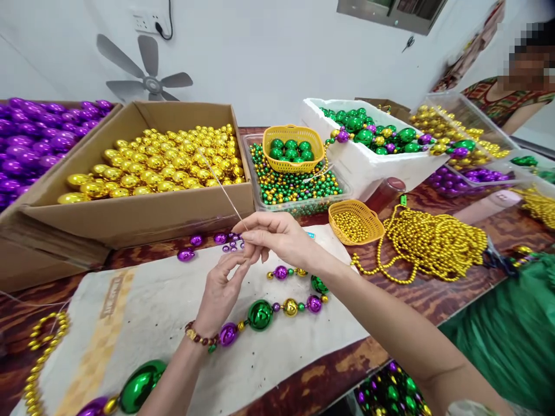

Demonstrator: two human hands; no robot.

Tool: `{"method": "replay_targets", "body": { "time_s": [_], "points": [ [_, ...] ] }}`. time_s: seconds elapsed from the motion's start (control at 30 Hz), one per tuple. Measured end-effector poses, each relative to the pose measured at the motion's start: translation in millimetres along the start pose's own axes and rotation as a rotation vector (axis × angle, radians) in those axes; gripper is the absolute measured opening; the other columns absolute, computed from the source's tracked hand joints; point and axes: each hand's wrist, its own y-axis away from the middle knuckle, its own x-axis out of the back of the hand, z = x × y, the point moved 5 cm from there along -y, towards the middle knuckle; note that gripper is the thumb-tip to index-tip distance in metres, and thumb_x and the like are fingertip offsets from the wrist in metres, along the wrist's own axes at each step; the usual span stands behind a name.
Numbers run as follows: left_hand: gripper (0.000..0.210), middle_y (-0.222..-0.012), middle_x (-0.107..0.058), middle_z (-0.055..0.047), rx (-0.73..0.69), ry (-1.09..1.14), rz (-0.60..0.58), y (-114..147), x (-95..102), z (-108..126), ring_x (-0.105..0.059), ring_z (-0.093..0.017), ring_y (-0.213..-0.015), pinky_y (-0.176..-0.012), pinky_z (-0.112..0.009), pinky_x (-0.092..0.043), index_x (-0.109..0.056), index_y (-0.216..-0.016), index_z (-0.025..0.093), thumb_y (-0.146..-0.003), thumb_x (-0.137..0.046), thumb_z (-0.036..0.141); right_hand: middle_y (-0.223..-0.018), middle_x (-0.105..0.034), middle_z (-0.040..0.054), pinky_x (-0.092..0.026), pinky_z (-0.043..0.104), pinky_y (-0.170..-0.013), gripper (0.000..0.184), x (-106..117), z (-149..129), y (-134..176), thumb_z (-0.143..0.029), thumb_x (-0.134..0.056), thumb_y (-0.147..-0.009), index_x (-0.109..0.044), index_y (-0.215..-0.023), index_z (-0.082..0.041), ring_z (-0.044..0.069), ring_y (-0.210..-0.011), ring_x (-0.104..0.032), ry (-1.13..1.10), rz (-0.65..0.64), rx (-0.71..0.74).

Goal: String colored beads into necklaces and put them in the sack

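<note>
My right hand [277, 237] is closed in a pinch on a thin, straight, pale needle-like strand [222, 188] that slants up to the left; I cannot tell whether it is a needle or stiff thread. Just below, my left hand [223, 289] has its fingertips pressed together against the right fingers, and whatever is in them is hidden. Under both hands a bead garland [260, 315] of green, purple and gold balls curves across a pale cloth [277, 358]. Small loose purple beads [232, 247] lie just beyond the fingers, with larger purple balls [186, 254] to their left.
Behind the cloth stand a cardboard box [143, 214] of gold balls, a plastic tub [299, 205] with a yellow basket [293, 167] on its beads, and a white foam box [390, 173]. Right of my hands are a small basket [373, 222] and gold bead strings [437, 242]. Another person [511, 98] is at right.
</note>
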Motion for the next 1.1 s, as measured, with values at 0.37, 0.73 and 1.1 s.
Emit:
{"method": "replay_targets", "body": {
  "time_s": [0.37,0.73,1.1],
  "points": [
    [0.02,-0.103,-0.07,-0.008,0.217,0.4,-0.089,-8,-17.1,-3,-0.06,-0.026,-0.105,-0.099,-0.041,-0.04,-0.071,-0.09,0.019,-0.085,-0.06,0.035,-0.062,-0.066,-0.0021,-0.046,0.017,-0.044,0.017,12,8,-8,-0.033,-0.061,-0.083,-0.065,-0.09,-0.017,0.008,-0.049,-0.06,-0.1,0.074,-0.009],
    [0.017,-0.08,-0.066,-0.006,0.343,0.651,-0.127,-5,-20.3,-9,-0.06,-0.017,-0.08,-0.083,-0.032,-0.045,-0.068,-0.092,0.016,-0.085,-0.062,0.03,-0.07,-0.067,-0.0008,-0.046,0.017,-0.044,0.013,56,-8,-5,-0.031,-0.061,-0.084,-0.066,-0.089,-0.02,0.008,-0.053,-0.062,-0.084,0.241,0.081],
    [0.022,-0.092,-0.068,-0.007,0.403,0.553,-0.118,15,-17.0,-25,-0.061,-0.019,-0.091,-0.088,-0.032,-0.043,-0.066,-0.099,0.018,-0.085,-0.061,0.033,-0.059,-0.056,-0.0066,-0.043,0.017,-0.045,0.013,41,-16,-4,-0.027,-0.054,-0.09,-0.063,-0.089,-0.018,0.005,-0.046,-0.052,0.013,0.169,0.139]
  ]
}}
